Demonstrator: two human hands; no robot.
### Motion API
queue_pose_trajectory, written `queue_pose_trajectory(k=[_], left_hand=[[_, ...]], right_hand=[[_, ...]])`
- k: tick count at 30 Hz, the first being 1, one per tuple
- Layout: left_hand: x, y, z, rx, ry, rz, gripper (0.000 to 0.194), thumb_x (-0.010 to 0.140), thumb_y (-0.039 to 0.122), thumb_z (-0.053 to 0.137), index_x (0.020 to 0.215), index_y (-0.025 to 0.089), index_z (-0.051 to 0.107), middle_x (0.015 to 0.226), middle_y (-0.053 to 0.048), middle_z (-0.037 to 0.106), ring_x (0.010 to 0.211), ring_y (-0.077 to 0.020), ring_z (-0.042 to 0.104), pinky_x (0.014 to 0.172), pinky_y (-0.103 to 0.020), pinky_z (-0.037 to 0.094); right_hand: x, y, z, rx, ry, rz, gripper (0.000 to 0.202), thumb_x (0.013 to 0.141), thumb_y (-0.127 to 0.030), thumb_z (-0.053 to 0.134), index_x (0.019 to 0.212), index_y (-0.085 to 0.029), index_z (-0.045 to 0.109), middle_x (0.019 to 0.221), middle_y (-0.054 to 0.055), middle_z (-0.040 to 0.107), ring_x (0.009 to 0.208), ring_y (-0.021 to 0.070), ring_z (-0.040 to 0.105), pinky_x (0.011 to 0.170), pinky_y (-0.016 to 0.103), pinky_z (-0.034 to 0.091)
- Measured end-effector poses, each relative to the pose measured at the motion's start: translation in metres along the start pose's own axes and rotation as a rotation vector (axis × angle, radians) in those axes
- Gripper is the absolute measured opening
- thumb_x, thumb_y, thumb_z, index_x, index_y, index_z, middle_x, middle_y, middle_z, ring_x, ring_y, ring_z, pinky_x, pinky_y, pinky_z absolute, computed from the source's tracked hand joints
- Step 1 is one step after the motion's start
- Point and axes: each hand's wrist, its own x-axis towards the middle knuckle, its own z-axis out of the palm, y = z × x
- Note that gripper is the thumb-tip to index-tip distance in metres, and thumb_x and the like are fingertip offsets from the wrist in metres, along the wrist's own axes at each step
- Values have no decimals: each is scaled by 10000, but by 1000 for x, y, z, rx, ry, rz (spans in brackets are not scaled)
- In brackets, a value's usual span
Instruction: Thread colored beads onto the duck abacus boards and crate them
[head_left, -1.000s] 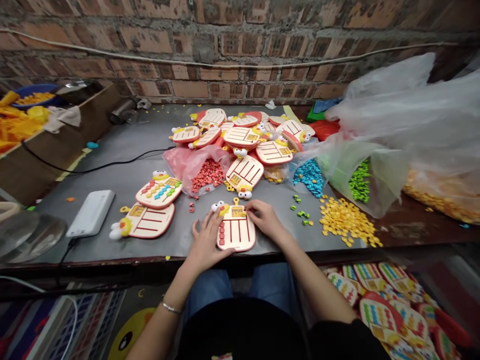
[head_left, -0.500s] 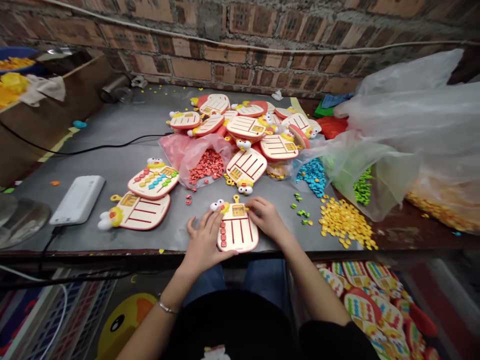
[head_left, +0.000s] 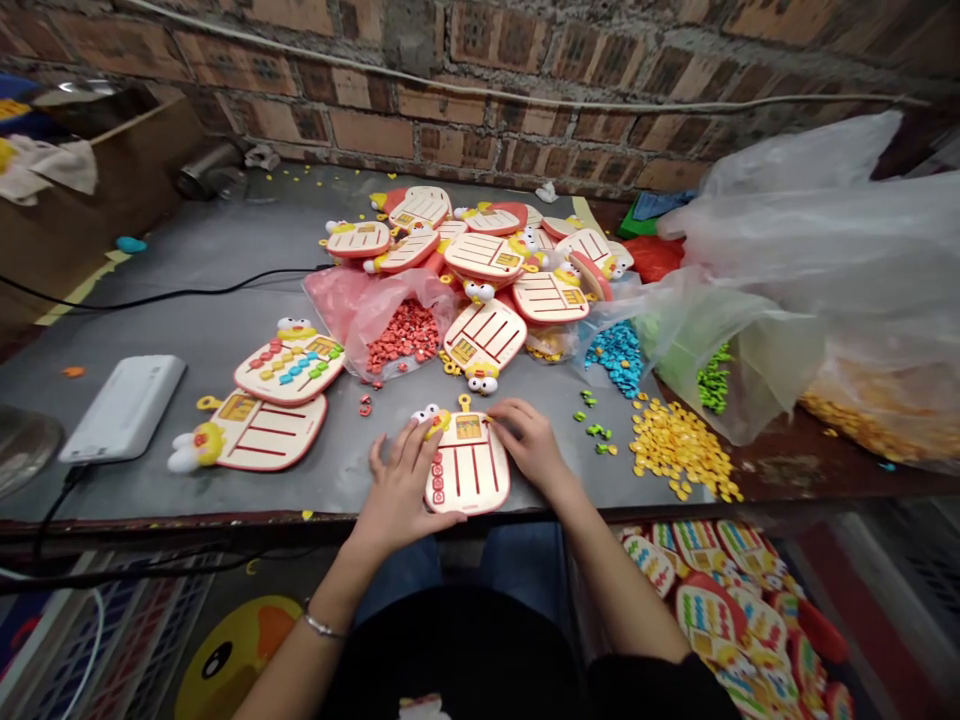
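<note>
Slotted board (head_left: 472, 472): between the hands, ring end pointing away from the person, long axis running near to far | Left hand (head_left: 400, 490): spread wide on its left side | Right hand (head_left: 526, 440): fingers narrowed at its far right corner; grip on any piece cannot be told | Versus earlier: four red beads (head_left: 438, 478) unchanged

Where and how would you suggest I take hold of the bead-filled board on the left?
I would pinch the bead-filled board by its right rim, top and bottom, coming from the right. It is flat, rests on a board without beads and seems to overhang it there, while the duck head takes up the far edge.
</note>
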Motion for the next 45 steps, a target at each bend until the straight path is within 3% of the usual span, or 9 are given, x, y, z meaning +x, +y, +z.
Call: queue_pose_trajectory(k=[9,13,17,23,28,33,37,41,45], left_hand=[[1,1,-1,-6,42,2,1075,666,701,628,1485,138,221,1463,-206,401,1382,-366,311,1134,-568,-49],[1,2,-1,7,44,12,1078,663,711,625,1480,125,237,1468,-204,395,1382,-364,314,1133,-589,-44],[1,2,-2,6,48,9,1052,672,714,618,1476,132,268,1464,-194,406,1386,-363,309,1140,-588,-18],[1,2,-2,25,46,20,1067,669,733,605,1481,131,265,1461,-193,409,1388,-368,304,1136,-601,-1],[1,2,-3,35,33,18,1067,668,734,609,1471,117,271,1483,-193,375,1399,-350,285,1135,-600,-28],[1,2,-4,36,19,20,1039,691,721,599,1471,120,267,1513,-195,318,1422,-340,232,1128,-602,-50],[0,3,-4,36,12,21,1021,695,712,603,1475,142,274,1507,-204,324,1417,-358,237,1118,-622,-25],[0,2,-4,35,15,27,1003,708,700,598,1479,149,268,1506,-212,322,1412,-365,245,1110,-636,-5],[-1,2,-4,30,23,33,988,719,692,592,1478,147,271,1505,-213,324,1410,-365,251,1105,-647,15]], right_hand=[[-6,-3,-2,-178,-122,-130,137,874,-113,546,833,-188,654,872,78,663,862,222,549,783,373,485],[-13,-9,-8,-61,-199,-44,192,882,-138,546,1028,-204,653,863,58,660,808,194,578,734,332,491],[-6,-12,6,31,-225,11,424,853,-142,583,1269,-221,552,998,63,680,817,177,616,745,321,509],[-2,-16,27,103,-241,-78,351,847,-168,596,1192,-228,618,958,59,720,928,204,647,870,374,489],[10,-17,5,258,-490,-60,295,813,-258,680,1105,-221,668,879,31,727,773,167,658,784,317,506],[70,-5,14,-77,-234,-110,181,876,-136,561,1015,-149,677,984,102,692,881,191,613,796,322,476],[112,14,39,-503,-350,-282,128,855,-87,569,855,-134,688,913,138,660,918,239,555,820,370,435],[113,29,35,-577,-369,-353,162,882,-113,537,824,-163,680,841,101,639,857,214,538,790,344,433],[83,26,4,-304,-208,-257,214,911,-134,454,924,-172,664,874,69,621,811,181,559,730,299,460]])
